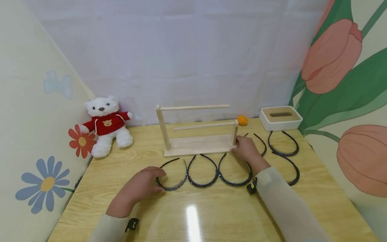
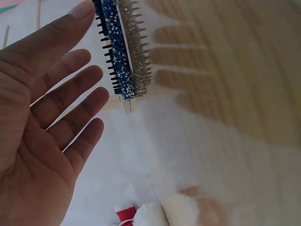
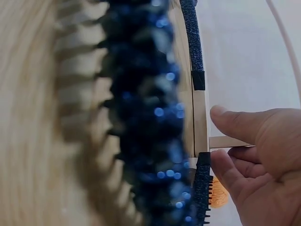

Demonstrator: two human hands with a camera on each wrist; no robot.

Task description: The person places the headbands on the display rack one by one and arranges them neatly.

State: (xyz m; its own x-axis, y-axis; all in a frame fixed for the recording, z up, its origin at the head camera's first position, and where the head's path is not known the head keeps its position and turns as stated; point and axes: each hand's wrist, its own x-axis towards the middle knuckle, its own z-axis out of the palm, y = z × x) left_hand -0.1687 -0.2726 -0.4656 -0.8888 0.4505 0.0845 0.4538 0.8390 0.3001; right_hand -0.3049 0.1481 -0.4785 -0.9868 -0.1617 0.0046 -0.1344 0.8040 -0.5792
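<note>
A wooden rack (image 1: 199,145) stands toward the back, its taller left post and shorter right post each bearing a horizontal rod. My right hand (image 1: 248,149) is at the foot of the right post (image 3: 230,141); in the right wrist view the thumb and fingers lie on either side of that post, the thumb apart from it. At the leftmost dark toothed headband (image 1: 175,188) is my left hand (image 1: 143,183). Its fingers are spread, and the thumb tip overlaps the glittery blue headband (image 2: 117,52) in the left wrist view. Two more headbands (image 1: 202,185) lie in that front row.
Several other headbands (image 1: 285,154) lie on the right, partly behind my right arm. An orange ball (image 1: 242,120) and a white tissue box (image 1: 281,122) sit at the back right. A white teddy bear (image 1: 105,124) in a red top sits back left. Walls border the table.
</note>
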